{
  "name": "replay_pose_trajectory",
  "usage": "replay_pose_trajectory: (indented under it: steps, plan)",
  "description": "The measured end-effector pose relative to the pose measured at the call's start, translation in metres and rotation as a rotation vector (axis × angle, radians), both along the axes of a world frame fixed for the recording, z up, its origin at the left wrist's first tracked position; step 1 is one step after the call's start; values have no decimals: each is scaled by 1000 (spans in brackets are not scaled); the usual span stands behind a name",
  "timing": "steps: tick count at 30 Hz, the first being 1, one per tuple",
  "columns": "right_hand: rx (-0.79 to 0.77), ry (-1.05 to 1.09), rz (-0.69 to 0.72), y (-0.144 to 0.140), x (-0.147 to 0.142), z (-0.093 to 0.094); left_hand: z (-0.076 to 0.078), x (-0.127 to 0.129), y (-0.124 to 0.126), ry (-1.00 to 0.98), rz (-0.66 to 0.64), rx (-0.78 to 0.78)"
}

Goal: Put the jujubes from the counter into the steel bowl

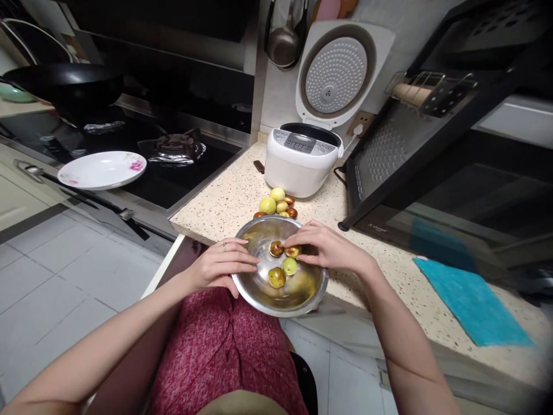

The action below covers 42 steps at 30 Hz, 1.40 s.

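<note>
A metal bowl [298, 297] sits at the counter's front edge, above my lap. Several green-and-brown jujubes lie in it, among them a yellow-brown jujube [277, 278] and a green jujube [290, 266]. My left hand [227, 262] grips the bowl's left rim, its fingers reaching over the inside and the thumb outside. From the right, my right hand [317, 245] reaches into the bowl, with thumb and fingers around a reddish jujube [292, 252]. Its fingertips also come close to a brown jujube [276, 248]. Just behind the bowl, more jujubes [268, 205] are piled on the counter.
A white rice cooker [298, 167] with its lid raised stands behind the pile. To the right are a black oven [415, 190] and a blue cloth [473, 302]. A white plate [102, 170] and a black wok [64, 83] rest on the stove at left.
</note>
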State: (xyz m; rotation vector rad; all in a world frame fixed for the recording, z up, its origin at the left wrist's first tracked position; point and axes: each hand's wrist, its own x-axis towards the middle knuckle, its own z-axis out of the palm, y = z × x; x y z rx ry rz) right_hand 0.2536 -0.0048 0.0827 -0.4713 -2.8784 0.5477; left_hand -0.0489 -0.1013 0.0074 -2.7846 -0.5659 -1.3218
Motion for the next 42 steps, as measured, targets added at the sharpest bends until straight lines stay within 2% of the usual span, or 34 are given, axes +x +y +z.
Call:
replay_pose_trajectory:
  steps: [9, 19, 22, 25, 28, 31, 34, 38, 42]
  plan:
    - [-74, -35, -5, 0, 1, -1, 3, 0, 0, 12, -3, -1]
    - [-133, 13, 32, 7, 3, -4, 1, -1, -1, 19, 3, -10]
    - [-155, 87, 43, 11, 4, -3, -1, -2, -1, 18, 5, -20]
    - [-154, 241, -11, 16, 7, -2, -3, -3, -1, 16, -2, -32]
    - [-106, 386, -145, 22, 10, -3, -4, -4, 0, 17, -7, -35]
    - [-7, 462, -284, 33, 13, -12, -3, -5, 0, 20, -13, -22]
    - [95, 443, -377, 46, 15, -27, -1, -5, 1, 39, -24, -19]
    - [154, 360, -394, 54, 14, -42, 0, -5, 1, 48, -27, -21]
    - [127, 321, -338, 53, 11, -44, 0, -5, 2, 46, -25, -16]
